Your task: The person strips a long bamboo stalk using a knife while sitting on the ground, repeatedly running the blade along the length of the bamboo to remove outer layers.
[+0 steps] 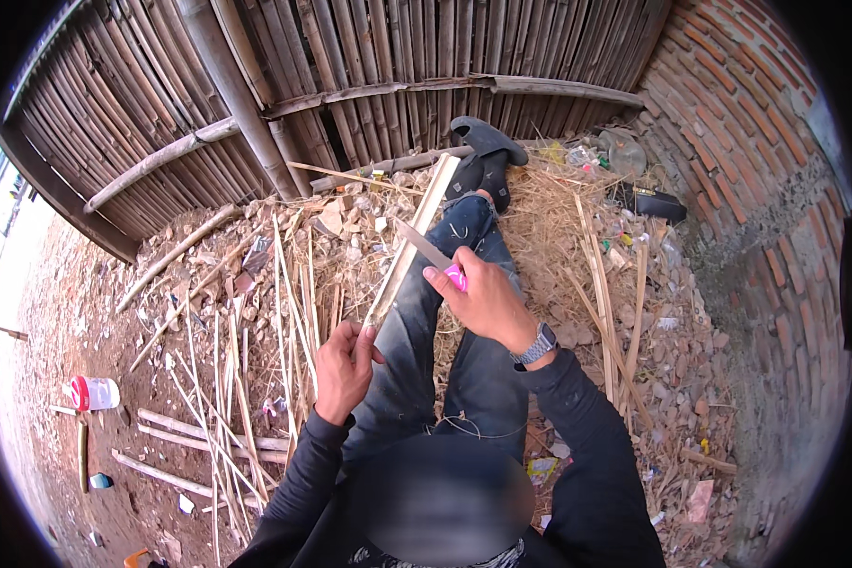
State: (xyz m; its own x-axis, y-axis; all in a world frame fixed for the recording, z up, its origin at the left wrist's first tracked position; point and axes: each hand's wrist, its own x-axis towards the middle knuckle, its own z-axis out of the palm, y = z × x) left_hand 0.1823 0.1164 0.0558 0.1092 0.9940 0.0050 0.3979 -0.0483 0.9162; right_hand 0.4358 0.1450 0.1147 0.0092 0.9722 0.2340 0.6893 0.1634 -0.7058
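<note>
My left hand (345,367) pinches the near end of a long split bamboo strip (412,239). The strip slants up and away to the right along my leg, its pale inner face showing, and its far end lies by my dark shoes (488,161). In my right hand (481,298) is a knife (422,245) with a pink handle, gripped with the fingers closed around it. Its blade points up and left, over the middle of the strip; whether the edge touches the bamboo I cannot tell. A metal watch sits on my right wrist.
Several thin bamboo strips (225,417) lie to my left, and more (596,284) to my right. A bamboo fence (379,47) stands ahead, a brick wall (748,114) at the right. A white tub with red (95,393) lies at the far left. Rubble and straw cover the ground.
</note>
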